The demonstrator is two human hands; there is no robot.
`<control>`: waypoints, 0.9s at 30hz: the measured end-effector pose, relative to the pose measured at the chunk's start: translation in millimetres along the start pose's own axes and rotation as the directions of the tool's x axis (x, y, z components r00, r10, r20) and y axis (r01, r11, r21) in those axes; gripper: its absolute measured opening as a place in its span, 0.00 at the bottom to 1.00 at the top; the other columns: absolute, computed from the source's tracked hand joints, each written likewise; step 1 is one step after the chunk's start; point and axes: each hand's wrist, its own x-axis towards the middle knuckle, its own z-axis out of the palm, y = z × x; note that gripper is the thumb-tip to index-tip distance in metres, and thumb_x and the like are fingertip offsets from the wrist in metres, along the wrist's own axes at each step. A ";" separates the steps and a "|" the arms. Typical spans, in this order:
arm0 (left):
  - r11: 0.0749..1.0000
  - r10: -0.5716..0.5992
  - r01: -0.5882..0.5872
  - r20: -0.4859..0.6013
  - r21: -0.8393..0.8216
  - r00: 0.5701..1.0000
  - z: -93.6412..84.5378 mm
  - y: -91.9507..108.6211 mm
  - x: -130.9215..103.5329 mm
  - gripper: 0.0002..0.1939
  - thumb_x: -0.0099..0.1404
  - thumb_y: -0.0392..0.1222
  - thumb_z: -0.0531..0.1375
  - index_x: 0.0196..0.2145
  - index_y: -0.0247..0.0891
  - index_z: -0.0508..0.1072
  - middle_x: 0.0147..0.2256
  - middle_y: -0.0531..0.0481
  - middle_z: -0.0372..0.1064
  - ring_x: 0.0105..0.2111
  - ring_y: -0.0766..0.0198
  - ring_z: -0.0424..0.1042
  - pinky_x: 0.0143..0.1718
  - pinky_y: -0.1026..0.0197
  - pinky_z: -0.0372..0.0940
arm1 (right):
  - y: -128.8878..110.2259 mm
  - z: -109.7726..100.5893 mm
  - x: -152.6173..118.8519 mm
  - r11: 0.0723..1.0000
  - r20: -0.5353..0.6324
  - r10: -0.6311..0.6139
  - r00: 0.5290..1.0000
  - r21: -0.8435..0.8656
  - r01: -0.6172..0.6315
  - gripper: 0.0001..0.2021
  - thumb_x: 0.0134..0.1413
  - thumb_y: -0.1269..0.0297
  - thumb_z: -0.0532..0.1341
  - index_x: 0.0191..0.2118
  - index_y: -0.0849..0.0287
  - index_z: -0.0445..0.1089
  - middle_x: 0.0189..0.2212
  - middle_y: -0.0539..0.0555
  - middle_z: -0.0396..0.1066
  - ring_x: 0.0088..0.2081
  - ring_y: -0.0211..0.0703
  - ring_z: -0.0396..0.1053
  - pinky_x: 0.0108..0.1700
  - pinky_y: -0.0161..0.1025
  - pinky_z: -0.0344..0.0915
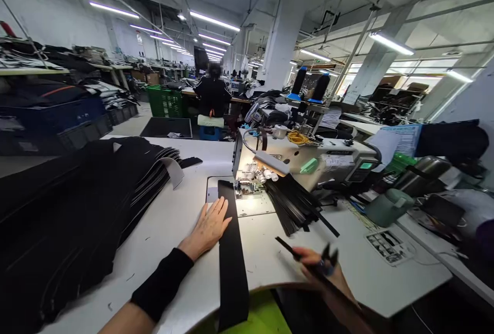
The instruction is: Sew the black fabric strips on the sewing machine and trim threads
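A wide black fabric panel (232, 257) lies lengthwise on the sewing table, its far end beside the presser foot (249, 189) and its near end over the front edge. My left hand (210, 225) rests flat on the panel's left side, fingers stretched out. To the right, my right hand (322, 267) is closed round a narrow black strip (284, 245), blurred by motion. Something dark with two points and a blue part also shows in that hand, too smeared to name surely. The sewing machine (304, 156) stands just beyond, its lamp lit.
A tall stack of black fabric pieces (88, 205) covers the table's left. A bundle of narrow black strips (293, 203) lies under the machine arm. A green bottle (389, 206) stands at the right. Beyond, a person (213, 92) sits facing away near a green crate (165, 101).
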 end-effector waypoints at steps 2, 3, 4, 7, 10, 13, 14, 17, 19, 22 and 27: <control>1.000 0.008 -0.008 0.015 -0.001 1.000 -1.4 -0.2 -0.4 0.22 0.67 0.43 0.44 0.55 0.31 0.60 0.56 0.35 0.58 0.56 0.51 0.58 0.54 0.45 0.56 | -2.7 16.6 35.8 0.997 0.050 -0.069 0.996 -0.034 0.071 0.18 0.47 0.48 0.61 0.28 0.61 0.74 0.39 0.65 0.72 0.39 0.53 0.72 0.37 0.46 0.70; 1.000 0.009 -0.010 0.028 0.005 1.000 -2.7 0.0 -0.8 0.23 0.67 0.42 0.45 0.56 0.30 0.60 0.56 0.35 0.57 0.56 0.51 0.58 0.54 0.44 0.56 | -3.6 26.5 52.6 0.992 0.084 -0.109 0.990 -0.057 0.114 0.18 0.47 0.48 0.60 0.28 0.62 0.74 0.39 0.65 0.72 0.39 0.52 0.72 0.37 0.45 0.70; 1.000 0.010 -0.011 0.040 0.012 0.999 -4.1 0.3 -1.1 0.23 0.67 0.42 0.45 0.56 0.29 0.60 0.56 0.35 0.57 0.56 0.51 0.58 0.54 0.44 0.56 | -4.2 37.0 67.6 0.983 0.126 -0.149 0.981 -0.085 0.160 0.17 0.48 0.50 0.61 0.29 0.62 0.74 0.39 0.64 0.72 0.39 0.50 0.72 0.38 0.44 0.70; 1.000 0.012 -0.013 0.060 0.025 0.998 -9.2 2.0 -1.7 0.22 0.66 0.40 0.47 0.56 0.28 0.59 0.57 0.35 0.56 0.56 0.51 0.57 0.54 0.44 0.56 | -3.6 70.2 97.5 0.939 0.265 -0.242 0.933 -0.178 0.294 0.11 0.53 0.59 0.59 0.31 0.62 0.73 0.41 0.59 0.72 0.42 0.45 0.70 0.44 0.46 0.67; 1.000 0.007 -0.008 0.089 0.017 0.996 -15.5 4.1 -1.7 0.22 0.67 0.41 0.47 0.56 0.28 0.58 0.57 0.34 0.56 0.57 0.51 0.57 0.54 0.45 0.56 | -0.1 95.8 108.2 0.879 0.389 -0.280 0.878 -0.263 0.397 0.06 0.52 0.70 0.58 0.35 0.62 0.72 0.45 0.58 0.70 0.45 0.44 0.68 0.46 0.47 0.66; 1.000 0.008 -0.009 0.153 0.007 0.988 -22.5 5.2 -1.7 0.23 0.67 0.42 0.46 0.57 0.28 0.56 0.58 0.34 0.53 0.58 0.53 0.55 0.55 0.45 0.55 | 2.0 104.2 112.3 0.819 0.489 -0.297 0.820 -0.311 0.482 0.16 0.45 0.78 0.56 0.40 0.60 0.72 0.47 0.58 0.69 0.47 0.46 0.67 0.46 0.46 0.66; 1.000 0.010 -0.010 0.177 0.002 0.984 -24.7 5.2 -2.0 0.23 0.67 0.42 0.46 0.57 0.27 0.56 0.58 0.35 0.52 0.58 0.53 0.54 0.56 0.46 0.54 | 1.7 103.4 113.4 0.800 0.514 -0.303 0.803 -0.321 0.507 0.19 0.43 0.79 0.55 0.42 0.59 0.71 0.48 0.58 0.69 0.47 0.46 0.67 0.46 0.45 0.66; 1.000 0.014 -0.013 0.225 -0.008 0.974 -31.2 4.1 -4.2 0.24 0.67 0.43 0.46 0.58 0.28 0.54 0.59 0.36 0.51 0.59 0.54 0.52 0.57 0.45 0.52 | -1.8 95.7 114.6 0.746 0.569 -0.321 0.757 -0.341 0.572 0.21 0.42 0.78 0.53 0.44 0.57 0.71 0.48 0.56 0.69 0.46 0.45 0.66 0.46 0.43 0.66; 1.000 0.015 -0.013 0.245 -0.010 0.969 -35.0 3.3 -4.4 0.24 0.67 0.43 0.47 0.57 0.28 0.55 0.59 0.36 0.52 0.59 0.53 0.52 0.57 0.44 0.51 | -4.5 91.3 113.1 0.717 0.589 -0.331 0.738 -0.351 0.602 0.20 0.44 0.76 0.54 0.44 0.57 0.70 0.48 0.55 0.69 0.45 0.44 0.67 0.45 0.42 0.67; 1.000 0.009 -0.003 0.276 -0.023 0.961 -38.6 4.1 2.7 0.21 0.66 0.41 0.48 0.54 0.27 0.59 0.58 0.35 0.53 0.60 0.52 0.51 0.58 0.44 0.49 | -5.1 90.7 110.1 0.688 0.584 -0.336 0.739 -0.383 0.616 0.18 0.46 0.75 0.54 0.45 0.58 0.69 0.48 0.57 0.68 0.44 0.46 0.66 0.42 0.42 0.68; 0.994 0.095 -0.074 0.310 -0.078 0.946 -33.4 11.0 24.7 0.21 0.67 0.36 0.44 0.57 0.32 0.55 0.59 0.41 0.53 0.60 0.58 0.51 0.59 0.50 0.50 | 1.6 94.8 107.6 0.670 0.541 -0.357 0.762 -0.420 0.612 0.14 0.48 0.76 0.54 0.41 0.59 0.70 0.41 0.58 0.70 0.40 0.45 0.68 0.36 0.38 0.68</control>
